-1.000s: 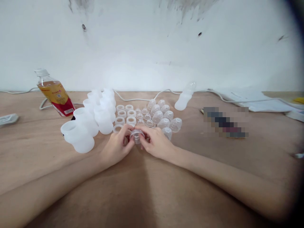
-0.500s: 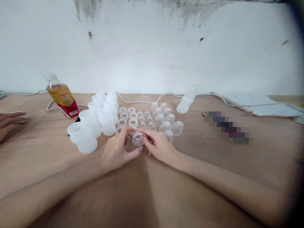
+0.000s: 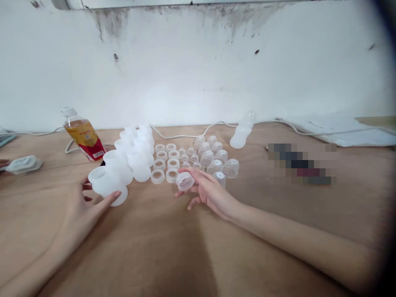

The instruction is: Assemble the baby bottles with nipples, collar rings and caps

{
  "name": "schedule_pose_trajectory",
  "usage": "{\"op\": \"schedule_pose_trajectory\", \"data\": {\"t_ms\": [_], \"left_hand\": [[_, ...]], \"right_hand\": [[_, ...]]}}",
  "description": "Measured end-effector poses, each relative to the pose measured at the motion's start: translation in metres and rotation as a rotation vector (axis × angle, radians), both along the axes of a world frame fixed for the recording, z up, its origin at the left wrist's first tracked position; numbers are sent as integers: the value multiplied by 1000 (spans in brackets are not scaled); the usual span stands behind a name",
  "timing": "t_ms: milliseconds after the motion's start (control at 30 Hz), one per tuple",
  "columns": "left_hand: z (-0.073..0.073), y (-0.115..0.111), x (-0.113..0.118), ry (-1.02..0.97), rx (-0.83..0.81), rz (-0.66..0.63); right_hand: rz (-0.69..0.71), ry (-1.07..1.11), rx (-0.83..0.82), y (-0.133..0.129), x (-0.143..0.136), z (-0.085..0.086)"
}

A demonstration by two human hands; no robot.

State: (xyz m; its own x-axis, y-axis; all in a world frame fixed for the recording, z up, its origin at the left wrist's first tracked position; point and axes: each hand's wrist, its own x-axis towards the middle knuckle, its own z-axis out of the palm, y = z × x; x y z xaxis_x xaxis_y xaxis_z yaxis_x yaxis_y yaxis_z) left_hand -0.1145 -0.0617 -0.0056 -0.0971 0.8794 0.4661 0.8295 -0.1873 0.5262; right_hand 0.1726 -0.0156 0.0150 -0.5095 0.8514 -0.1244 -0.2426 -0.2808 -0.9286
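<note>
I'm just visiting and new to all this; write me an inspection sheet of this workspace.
Surface: brown tabletop, shadowed near the middle; no spill seen.
Job's things: rows of white bottles, loose rings, clear teats and domed caps; one capped bottle stands apart.
Clutter: drink bottle, pale object, white plastic sheeting, pixelated item.
Hands: left hand has fingers around the nearest white bottle, grip uncertain; right hand holds a threaded ring.
Cables: white cable runs behind the parts.
Surroundings: stained white wall; another person's fingers at the left edge.
</note>
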Motion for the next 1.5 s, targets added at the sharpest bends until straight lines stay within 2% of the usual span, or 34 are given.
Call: {"op": "schedule_pose_trajectory", "data": {"t_ms": [100,133,200,233,333,433,533,667,833,1000,1167,1300,1500], "left_hand": [[-10,-3,-3,-39,-34,226],[-9,-6,1,-52,-9,219],[-1,-10,12,-86,65,102],[4,-9,20,-108,72,-10],[17,4,50,-106,30,-270],[21,27,81,-57,-76,-347],[16,42,99,-95,-140,-385],[7,44,99,-78,-157,-462],[5,42,96,-79,-127,-448],[7,43,97,-16,-45,-453],[7,43,97,11,32,-440],[6,43,99,1,18,-470],[8,40,100,-16,-73,-381]], "right_hand": [[-41,-19,39,-4,4,-3],[-46,-1,47,-6,6,-5],[-61,46,46,-9,9,-10],[-67,62,37,-9,10,-12],[-108,68,-13,-9,9,-19],[-154,56,-44,-8,6,-21],[-156,55,-21,-7,5,-23],[-134,56,4,-7,6,-26],[-140,67,32,-9,7,-23],[-221,151,235,-3,14,-10],[-286,61,355,4,19,0],[-225,33,389,5,20,0],[-77,-172,571,9,27,3]]}}
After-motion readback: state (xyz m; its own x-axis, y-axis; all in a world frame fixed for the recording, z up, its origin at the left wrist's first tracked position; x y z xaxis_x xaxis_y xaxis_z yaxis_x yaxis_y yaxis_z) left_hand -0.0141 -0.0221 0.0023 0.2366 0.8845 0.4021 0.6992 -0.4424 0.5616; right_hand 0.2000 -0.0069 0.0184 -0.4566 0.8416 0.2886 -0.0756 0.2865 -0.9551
